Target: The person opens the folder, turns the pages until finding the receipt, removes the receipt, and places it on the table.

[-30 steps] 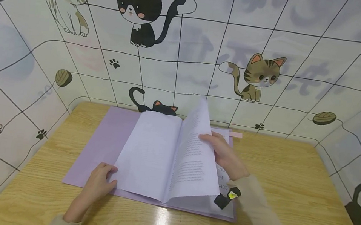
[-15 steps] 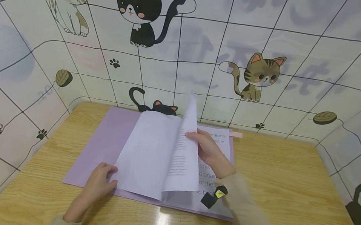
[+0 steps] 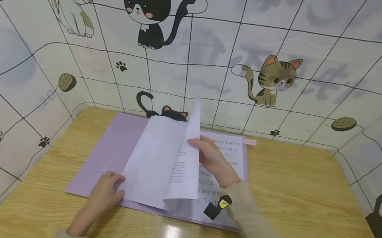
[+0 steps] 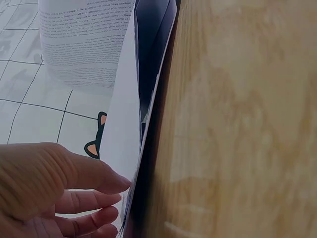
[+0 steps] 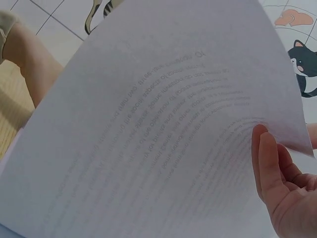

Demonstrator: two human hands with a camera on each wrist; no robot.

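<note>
A purple folder (image 3: 115, 141) is spread out on a wooden desk (image 3: 295, 181), and white pages (image 3: 154, 158) are laid over its middle, with its left part left bare by them. Above the middle of the folder, a raised page (image 3: 184, 178) is held nearly upright and curved, its top reaching past the folder's far edge. The raised page is pinched at its right edge by the right hand (image 3: 212, 158), between thumb and fingers, over the folder's right half. Faint rows of print are shown on it in the right wrist view. At the folder's near left part, the edge of the white pages is touched by the left hand (image 3: 105, 190), whose fingers are loosely bent. Beneath the right hand, the folder's right half is covered by a large-print sheet (image 3: 236, 153), partly hidden by the arm. A pink tab (image 3: 250, 142) is seen jutting from the folder's far right corner. Behind the folder, a white backdrop (image 3: 210, 81) is decorated with grid lines and cartoon cats.
</note>
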